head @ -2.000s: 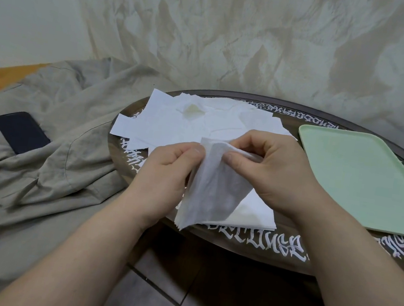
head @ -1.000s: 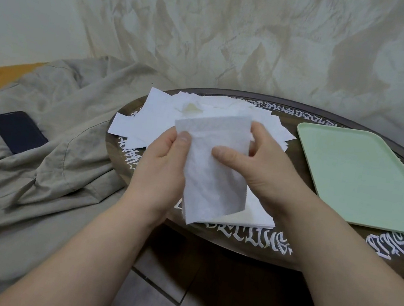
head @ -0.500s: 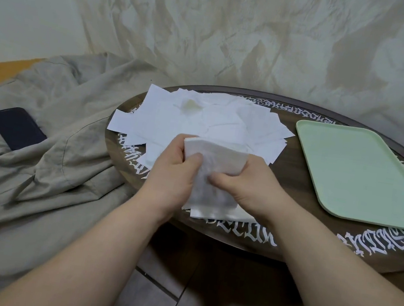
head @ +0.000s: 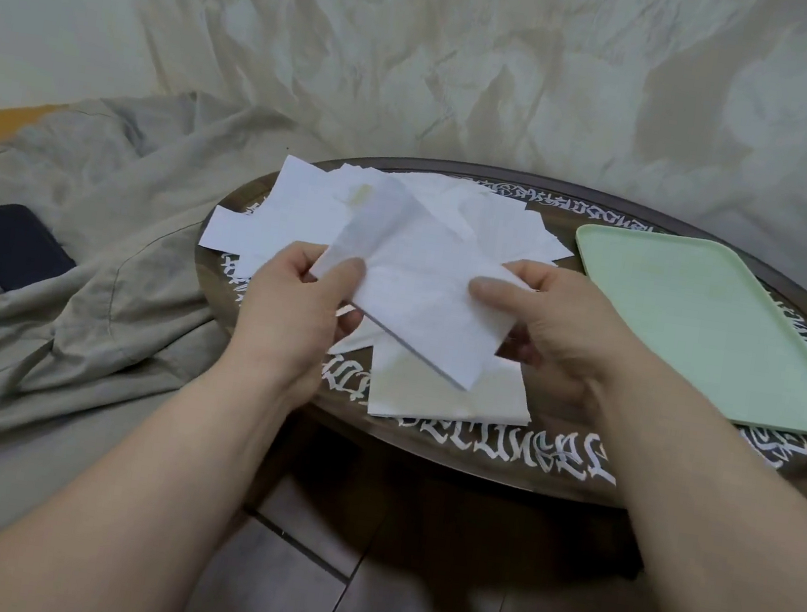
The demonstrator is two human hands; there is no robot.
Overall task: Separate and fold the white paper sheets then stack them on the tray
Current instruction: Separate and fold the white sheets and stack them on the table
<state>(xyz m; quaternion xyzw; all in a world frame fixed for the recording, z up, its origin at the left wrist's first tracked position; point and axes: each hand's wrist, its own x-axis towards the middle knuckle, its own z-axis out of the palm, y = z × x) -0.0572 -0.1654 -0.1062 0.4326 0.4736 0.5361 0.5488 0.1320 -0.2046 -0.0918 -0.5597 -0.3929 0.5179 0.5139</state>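
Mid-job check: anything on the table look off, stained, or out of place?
One sheet in the loose pile carries a yellowish stain near its far edge. The pile is fanned askew. The green tray holds nothing yet. Both hands grip one sheet.

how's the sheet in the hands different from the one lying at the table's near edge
The held sheet is lifted and tilted, pinched by the left hand and right hand; the near-edge sheet lies flat on the table, untouched. The held sheet partly covers the near-edge sheet. Both are white paper.
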